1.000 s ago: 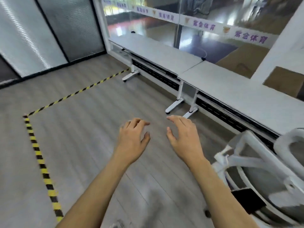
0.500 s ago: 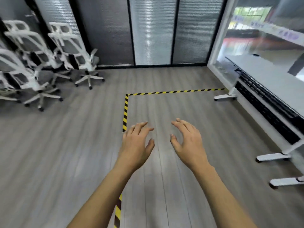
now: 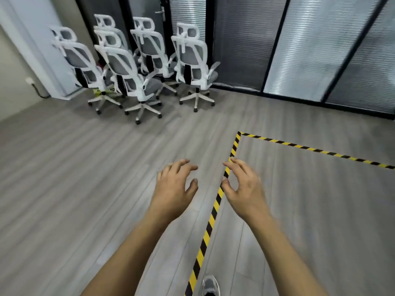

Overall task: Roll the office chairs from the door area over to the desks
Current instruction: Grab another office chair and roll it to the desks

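Observation:
Several white-framed office chairs with grey mesh backs stand bunched by the dark door at the far upper left. The nearest chair [image 3: 132, 82] faces away from me; another chair [image 3: 193, 65] stands at the right of the group. My left hand [image 3: 174, 189] and my right hand [image 3: 245, 189] hover side by side over the floor in mid frame, fingers loosely spread, holding nothing. Both hands are well short of the chairs. No desk is in view.
Yellow-black hazard tape [image 3: 215, 208] runs up the grey wood floor between my hands, then turns right at a corner [image 3: 239, 133]. Glass partitions with blinds [image 3: 310, 45] line the back wall. A white wall [image 3: 19, 67] closes the left. My shoe [image 3: 210, 285] shows at the bottom.
My view has swung left, from the desks and a chair beside them to the chair group by the door. Both hands keep the same empty, raised pose.

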`<action>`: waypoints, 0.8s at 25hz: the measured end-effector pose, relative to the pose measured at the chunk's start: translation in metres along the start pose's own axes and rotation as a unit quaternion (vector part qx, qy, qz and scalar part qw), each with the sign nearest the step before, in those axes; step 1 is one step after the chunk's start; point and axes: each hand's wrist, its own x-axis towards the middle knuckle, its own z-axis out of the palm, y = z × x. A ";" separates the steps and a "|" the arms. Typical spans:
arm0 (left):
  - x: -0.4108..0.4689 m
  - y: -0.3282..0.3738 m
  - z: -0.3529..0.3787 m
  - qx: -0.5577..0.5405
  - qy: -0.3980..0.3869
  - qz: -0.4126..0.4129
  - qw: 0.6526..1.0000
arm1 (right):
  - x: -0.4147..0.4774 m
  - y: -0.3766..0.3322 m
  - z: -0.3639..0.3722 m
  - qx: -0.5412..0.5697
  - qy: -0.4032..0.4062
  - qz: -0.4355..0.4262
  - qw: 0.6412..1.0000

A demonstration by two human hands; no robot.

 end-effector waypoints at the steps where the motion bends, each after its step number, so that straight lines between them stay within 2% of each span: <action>1: 0.023 -0.014 -0.003 0.011 0.005 -0.010 1.000 | 0.028 -0.005 0.018 0.009 -0.014 -0.003 1.000; 4: 0.084 -0.061 -0.016 0.034 0.012 -0.039 0.999 | 0.115 -0.026 0.075 0.023 -0.052 -0.050 0.997; 11: 0.208 -0.246 -0.061 0.052 0.085 -0.150 0.984 | 0.309 -0.109 0.238 0.061 -0.128 -0.136 0.980; 17: 0.332 -0.433 -0.116 0.050 0.097 -0.175 0.979 | 0.466 -0.199 0.391 0.079 -0.139 -0.132 0.978; 20: 0.404 -0.513 -0.142 0.055 0.094 -0.155 0.982 | 0.545 -0.238 0.453 0.098 -0.129 -0.126 0.979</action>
